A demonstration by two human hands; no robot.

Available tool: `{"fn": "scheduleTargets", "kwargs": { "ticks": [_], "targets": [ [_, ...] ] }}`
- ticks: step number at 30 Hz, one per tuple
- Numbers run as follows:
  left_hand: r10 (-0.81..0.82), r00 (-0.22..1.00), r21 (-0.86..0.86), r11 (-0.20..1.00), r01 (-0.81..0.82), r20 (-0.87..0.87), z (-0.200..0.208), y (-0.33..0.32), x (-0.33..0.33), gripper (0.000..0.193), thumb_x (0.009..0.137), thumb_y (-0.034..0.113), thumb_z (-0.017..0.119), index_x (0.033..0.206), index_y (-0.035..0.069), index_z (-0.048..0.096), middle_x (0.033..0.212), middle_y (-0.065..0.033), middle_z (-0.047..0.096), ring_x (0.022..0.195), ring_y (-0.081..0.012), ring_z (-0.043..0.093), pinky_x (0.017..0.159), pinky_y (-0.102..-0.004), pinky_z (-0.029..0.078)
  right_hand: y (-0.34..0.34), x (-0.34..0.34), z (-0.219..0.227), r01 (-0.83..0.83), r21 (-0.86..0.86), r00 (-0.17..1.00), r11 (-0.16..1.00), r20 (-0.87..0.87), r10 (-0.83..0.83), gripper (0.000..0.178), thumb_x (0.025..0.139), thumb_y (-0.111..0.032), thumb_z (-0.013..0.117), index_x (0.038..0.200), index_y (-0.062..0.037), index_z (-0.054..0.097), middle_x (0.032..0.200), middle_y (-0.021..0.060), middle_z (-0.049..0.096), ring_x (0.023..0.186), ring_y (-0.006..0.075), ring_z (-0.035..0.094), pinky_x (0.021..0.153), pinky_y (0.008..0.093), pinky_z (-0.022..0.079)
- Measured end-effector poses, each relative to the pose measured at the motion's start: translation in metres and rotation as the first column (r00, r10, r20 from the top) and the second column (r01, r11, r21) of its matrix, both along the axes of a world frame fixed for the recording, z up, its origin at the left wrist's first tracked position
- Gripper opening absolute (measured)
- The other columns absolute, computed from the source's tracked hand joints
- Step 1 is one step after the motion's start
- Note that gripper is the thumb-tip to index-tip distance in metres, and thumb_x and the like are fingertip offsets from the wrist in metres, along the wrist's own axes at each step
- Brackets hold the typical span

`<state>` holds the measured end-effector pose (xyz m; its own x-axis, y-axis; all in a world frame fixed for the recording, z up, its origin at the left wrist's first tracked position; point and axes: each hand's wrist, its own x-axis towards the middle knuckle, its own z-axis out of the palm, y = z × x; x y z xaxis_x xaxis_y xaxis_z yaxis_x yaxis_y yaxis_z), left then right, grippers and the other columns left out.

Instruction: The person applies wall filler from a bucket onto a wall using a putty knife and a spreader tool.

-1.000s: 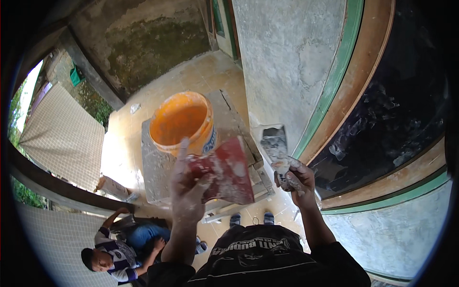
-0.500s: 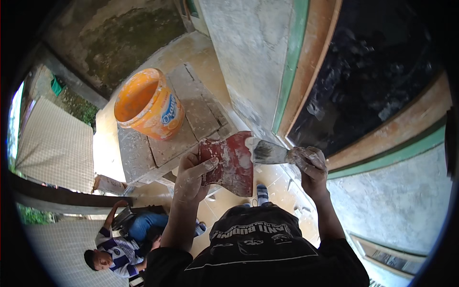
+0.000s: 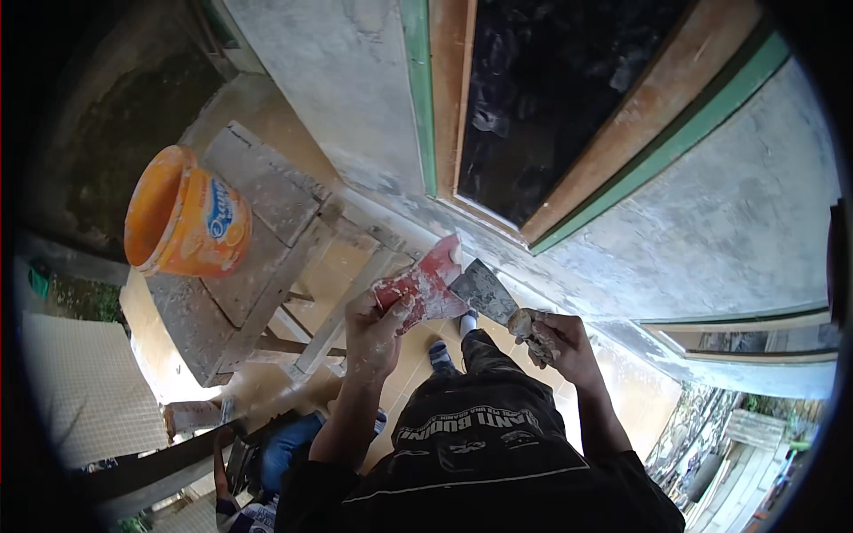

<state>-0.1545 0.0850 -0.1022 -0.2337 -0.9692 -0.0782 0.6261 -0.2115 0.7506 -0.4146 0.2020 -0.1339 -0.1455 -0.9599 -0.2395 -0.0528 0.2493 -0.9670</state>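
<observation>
My left hand (image 3: 371,336) is closed round a red plastering blade (image 3: 425,286), a flat, curved-edged piece smeared with whitish filler. In my right hand (image 3: 560,345) is a putty knife (image 3: 485,291), gripped by its crusted handle, its grey metal blade pointing up and left. The knife's blade edge lies close beside the red blade's right side; whether they touch I cannot tell. White residue coats the fingers of my left hand. A dab of pale filler shows on the red blade's upper tip.
An orange bucket (image 3: 191,213) stands on a worn wooden bench (image 3: 267,191) at the left. Ahead runs a patchy grey wall (image 3: 338,89) with a dark window (image 3: 551,98) framed in wood and green. Another person's blue-trousered leg (image 3: 289,451) is at lower left.
My view has swung right, so the bucket and bench sit further left. The red blade has turned on edge, and the putty knife has tilted, its handle lower, its blade showing less filler.
</observation>
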Motion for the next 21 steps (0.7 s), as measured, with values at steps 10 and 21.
{"fn": "scheduleTargets", "kwargs": {
  "ticks": [10,21],
  "targets": [
    [-0.036,0.595,-0.297,0.841,0.452,0.803,0.019,0.016,-0.023,0.026,0.088,-0.003,0.051,0.112,-0.008,0.061,0.106,-0.0157,0.066,0.095,-0.0167,0.064,0.084,-0.0266,0.049,0.034,-0.050,0.027,0.015,0.132,0.952,0.991,0.302,-0.054,0.021,0.089,0.000,0.058,0.108,0.0044,0.050,0.107,0.0137,0.060,0.098,0.0162,0.059,0.085,0.0288,0.048],
    [-0.278,0.953,0.243,0.939,0.244,0.117,0.005,0.040,-0.112,0.022,0.082,-0.006,0.054,0.104,-0.005,0.058,0.095,-0.0098,0.064,0.083,-0.0155,0.064,0.075,-0.0277,0.054,0.023,-0.100,0.017,-0.103,-0.502,0.791,0.859,-0.565,-0.235,0.036,0.072,0.008,0.064,0.106,-0.0057,0.066,0.106,0.0133,0.061,0.092,0.0310,0.058,0.078,0.0384,0.046]
  ]
}}
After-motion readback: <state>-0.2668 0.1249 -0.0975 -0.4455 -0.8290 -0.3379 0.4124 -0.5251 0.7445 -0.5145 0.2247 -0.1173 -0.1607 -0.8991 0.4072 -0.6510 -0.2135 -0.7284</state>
